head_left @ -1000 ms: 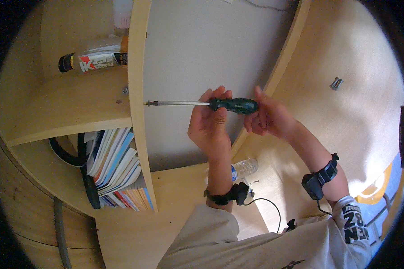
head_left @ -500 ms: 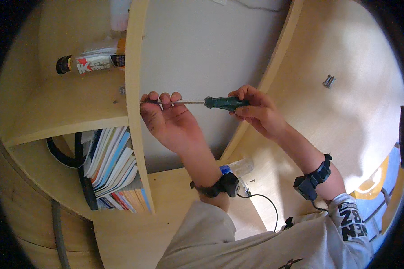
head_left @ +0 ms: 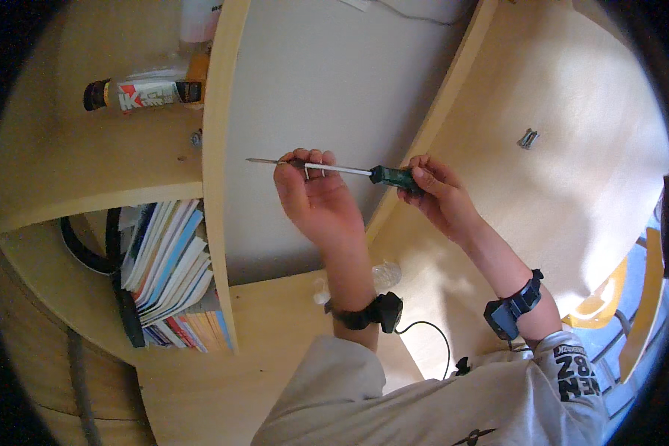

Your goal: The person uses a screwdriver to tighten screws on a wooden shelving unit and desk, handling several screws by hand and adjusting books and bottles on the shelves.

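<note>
My right hand [head_left: 442,195] grips the dark green handle of a screwdriver [head_left: 394,178], whose pale shaft runs left. My left hand [head_left: 320,197] is palm up, fingertips pinched around the shaft's dark end. From that pinch a slender, pointed metal screw [head_left: 262,160] sticks out to the left, roughly in line with the shaft. Its head is hidden by the fingers. The screw's point is apart from the front edge of the upright shelf panel [head_left: 215,141], just right of it.
Left of the panel, shelves hold a dark-capped bottle [head_left: 145,94] lying sideways, small metal hardware [head_left: 196,137] and a row of books [head_left: 172,260]. Metal fasteners [head_left: 528,138] lie on the wooden board at right. A clear plastic bottle [head_left: 386,276] lies behind my left forearm.
My left hand has drawn back right from the panel edge, and the pointed screw now shows beyond its fingers. The screwdriver and my right hand have shifted slightly right and down.
</note>
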### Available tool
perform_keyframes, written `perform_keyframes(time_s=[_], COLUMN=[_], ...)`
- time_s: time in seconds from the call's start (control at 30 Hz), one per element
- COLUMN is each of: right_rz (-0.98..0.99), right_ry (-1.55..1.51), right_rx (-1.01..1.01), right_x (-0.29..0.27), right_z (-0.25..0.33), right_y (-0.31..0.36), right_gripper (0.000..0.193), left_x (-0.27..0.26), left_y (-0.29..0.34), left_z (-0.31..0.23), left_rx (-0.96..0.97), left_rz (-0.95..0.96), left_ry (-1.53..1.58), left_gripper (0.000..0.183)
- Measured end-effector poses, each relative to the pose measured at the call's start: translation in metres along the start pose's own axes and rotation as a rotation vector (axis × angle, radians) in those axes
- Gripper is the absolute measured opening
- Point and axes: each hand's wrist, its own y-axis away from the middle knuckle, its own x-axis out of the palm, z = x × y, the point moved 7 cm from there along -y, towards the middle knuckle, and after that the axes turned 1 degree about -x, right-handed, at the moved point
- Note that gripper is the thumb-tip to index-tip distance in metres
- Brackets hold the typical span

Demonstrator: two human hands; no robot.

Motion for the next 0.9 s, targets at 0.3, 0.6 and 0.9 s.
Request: perform_keyframes(time_s=[0.3, 0.6, 0.9], right_rz=[-0.090, -0.294, -0.404], right_ry=[0.081, 0.207, 0.285], right_rx=[0.101, 0.064, 0.074], right_x=[-0.012, -0.073, -0.081], right_z=[-0.019, 0.001, -0.004], right_y=[0.011, 0.034, 0.036], right_gripper=[0.024, 0.022, 0.021], left_x=[-0.044, -0.236, -0.332], left_y=[0.008, 0.148, 0.291], left_z=[-0.001, 0.093, 0.134], left_rx=[-0.007, -0.551, -0.978], left_rz=[-0.155, -0.322, 0.075], left_ry=[-0.055, -1.023, -1.975], left_gripper=[0.020, 0.017, 0.036])
